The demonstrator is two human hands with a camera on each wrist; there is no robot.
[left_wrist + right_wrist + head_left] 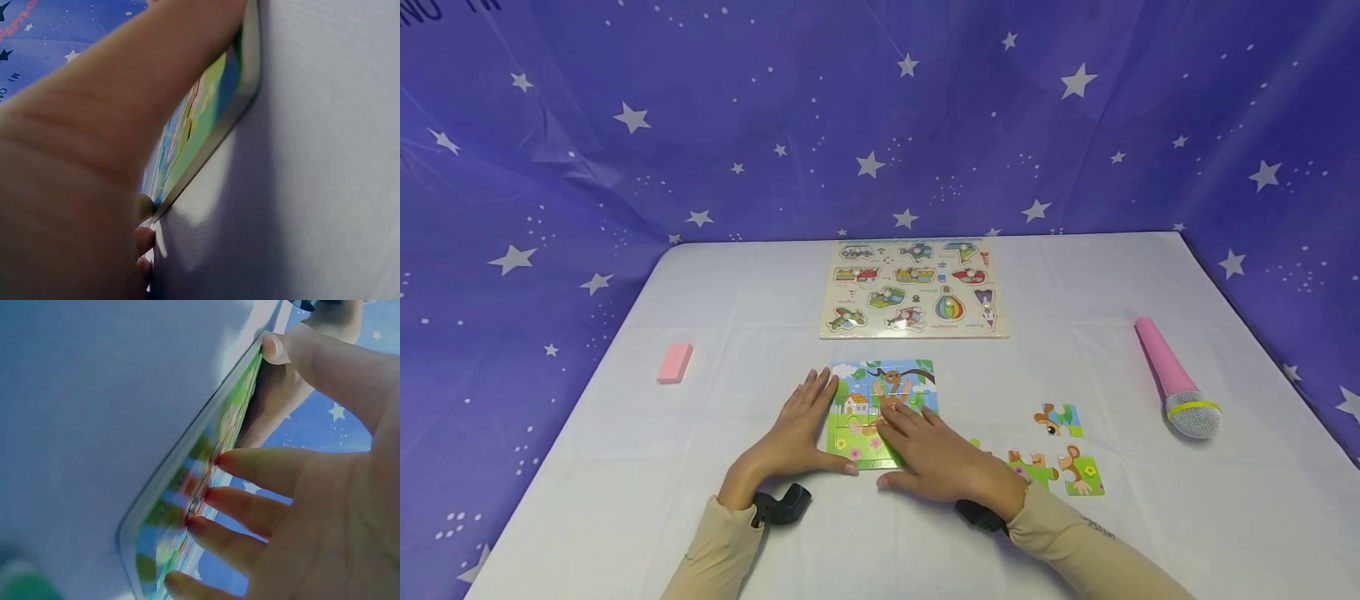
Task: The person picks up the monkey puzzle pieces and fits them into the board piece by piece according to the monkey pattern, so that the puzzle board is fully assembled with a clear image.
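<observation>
A square jigsaw puzzle with a cartoon house, tree and animal lies in its shallow tray on the white table. Along its left edge rests my left hand, fingers extended and thumb at the front edge. My right hand reaches over the puzzle's right part, and in the right wrist view its fingertips touch the picture surface. Right of that hand lie loose jigsaw pieces: one with an eye, one with a flower, and others partly hidden by the hand and wrist.
Behind the puzzle lies a wooden vehicle peg board. A pink toy microphone is at the right, and a pink block at the left. A purple starry cloth hangs behind and beside the table.
</observation>
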